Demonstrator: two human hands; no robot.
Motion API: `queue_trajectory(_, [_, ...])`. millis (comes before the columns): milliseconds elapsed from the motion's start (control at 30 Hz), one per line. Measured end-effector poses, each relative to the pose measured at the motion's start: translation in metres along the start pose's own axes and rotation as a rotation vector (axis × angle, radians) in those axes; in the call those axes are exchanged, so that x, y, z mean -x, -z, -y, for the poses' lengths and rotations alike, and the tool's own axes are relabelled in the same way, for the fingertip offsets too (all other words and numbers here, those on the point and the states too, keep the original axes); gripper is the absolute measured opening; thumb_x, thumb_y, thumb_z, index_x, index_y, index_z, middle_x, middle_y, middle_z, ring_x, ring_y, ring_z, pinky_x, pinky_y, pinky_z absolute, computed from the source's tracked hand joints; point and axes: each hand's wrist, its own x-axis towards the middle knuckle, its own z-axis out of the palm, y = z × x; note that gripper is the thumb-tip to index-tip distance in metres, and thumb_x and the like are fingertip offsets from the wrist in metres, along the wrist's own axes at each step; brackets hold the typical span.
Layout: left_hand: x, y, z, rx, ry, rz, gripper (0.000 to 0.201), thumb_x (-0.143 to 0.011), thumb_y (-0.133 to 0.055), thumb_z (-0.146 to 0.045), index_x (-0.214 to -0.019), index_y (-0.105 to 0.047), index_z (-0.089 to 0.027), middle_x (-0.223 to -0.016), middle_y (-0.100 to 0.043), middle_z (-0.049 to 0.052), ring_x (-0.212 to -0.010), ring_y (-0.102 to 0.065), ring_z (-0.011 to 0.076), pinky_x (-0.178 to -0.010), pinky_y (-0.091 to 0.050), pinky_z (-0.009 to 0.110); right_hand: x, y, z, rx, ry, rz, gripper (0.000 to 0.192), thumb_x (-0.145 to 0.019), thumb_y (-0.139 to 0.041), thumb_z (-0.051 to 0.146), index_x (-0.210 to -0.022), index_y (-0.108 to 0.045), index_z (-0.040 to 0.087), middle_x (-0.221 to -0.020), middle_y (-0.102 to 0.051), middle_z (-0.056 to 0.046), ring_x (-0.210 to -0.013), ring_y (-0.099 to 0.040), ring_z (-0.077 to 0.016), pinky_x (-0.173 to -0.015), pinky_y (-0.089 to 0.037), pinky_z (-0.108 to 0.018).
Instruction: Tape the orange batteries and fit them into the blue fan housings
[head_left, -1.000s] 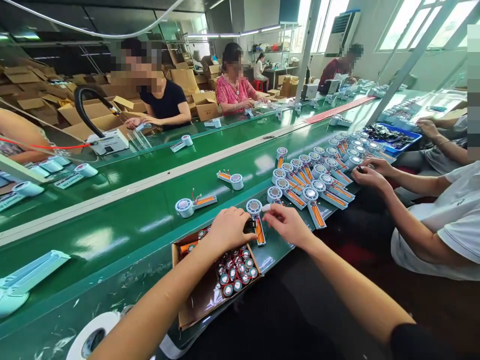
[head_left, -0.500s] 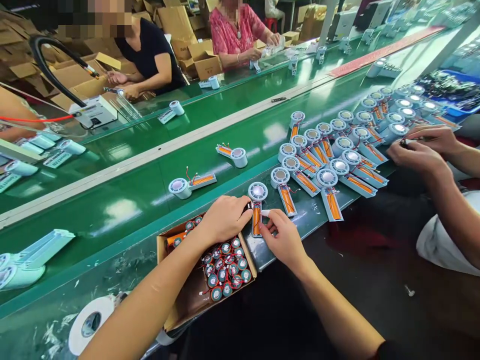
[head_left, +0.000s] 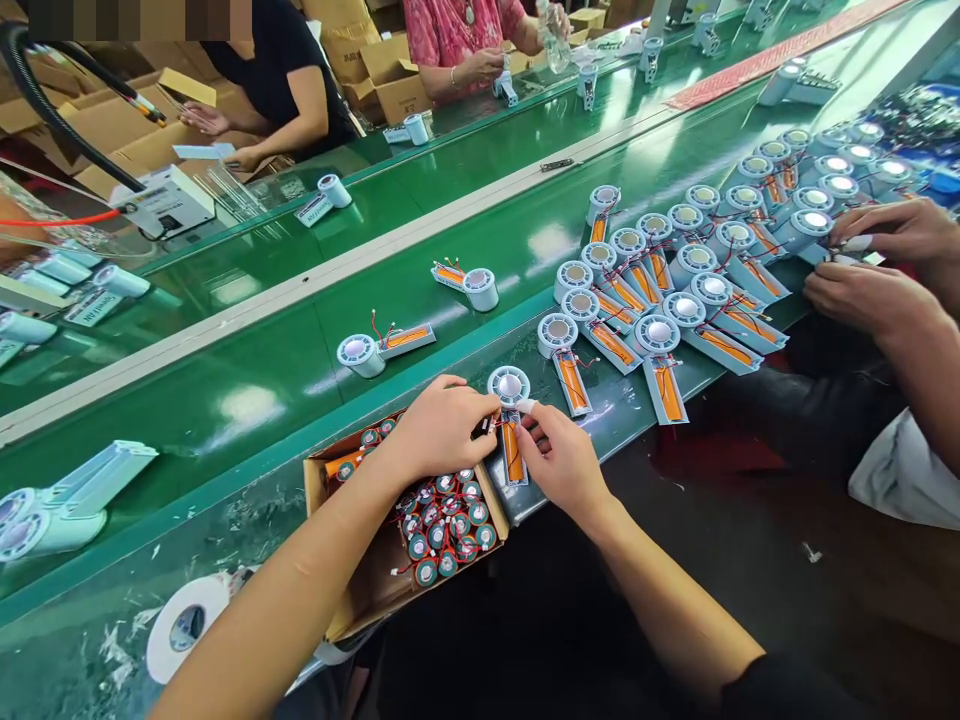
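A pale blue handheld fan [head_left: 509, 386] lies at the near belt edge, its open handle showing an orange battery [head_left: 513, 455] and thin wires. My left hand [head_left: 450, 428] reaches across the box to the fan's neck, fingers pinched. Something small and dark shows under its fingers beside red wires; I cannot make out what it is. From the other side my right hand [head_left: 561, 462] grips the fan, its white-wrapped index fingertip at the neck and the other fingers curled by the handle. Beneath my left arm, a cardboard box [head_left: 405, 605] contains several round-ended batteries [head_left: 442, 530] with red wires.
Several similar fans [head_left: 660, 270] crowd the bench to the right, where a co-worker's hands [head_left: 877, 270] work. Two open fans [head_left: 360, 354] sit on the green belt [head_left: 255, 330]. A tape roll [head_left: 187, 625] lies at lower left. People sit across the belt.
My hands have moved slightly up the fan, with my right index fingertip now at its neck. The camera view has shifted a little. The co-worker's hands at right have shifted.
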Motion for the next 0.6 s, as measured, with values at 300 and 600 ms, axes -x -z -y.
queue_trajectory(300, [0.000, 0.001, -0.001, -0.025, -0.045, 0.043, 0.007, -0.084, -0.055, -0.027, -0.084, -0.061, -0.023, -0.082, -0.073, -0.002, -0.079, -0.063, 0.0177, -0.107, -0.036, 0.045, -0.002, 0.010, 0.005, 0.340, 0.161, 0.035, 0.021, -0.107, -0.045, 0.020, -0.109, -0.066, 0.020, -0.103, -0.066, -0.006, -0.082, -0.065, -0.0166, -0.066, -0.047, -0.026])
queue_trajectory(600, [-0.001, -0.002, -0.003, -0.055, -0.120, 0.036, 0.010, -0.083, -0.057, -0.028, -0.084, -0.065, -0.023, -0.089, -0.076, 0.001, -0.088, -0.067, 0.0194, -0.104, -0.035, 0.045, -0.039, 0.056, 0.024, 0.845, 0.361, 0.579, 0.017, -0.095, -0.049, 0.003, -0.099, -0.056, 0.018, -0.087, -0.062, -0.002, -0.070, -0.059, -0.0191, -0.055, -0.025, -0.034])
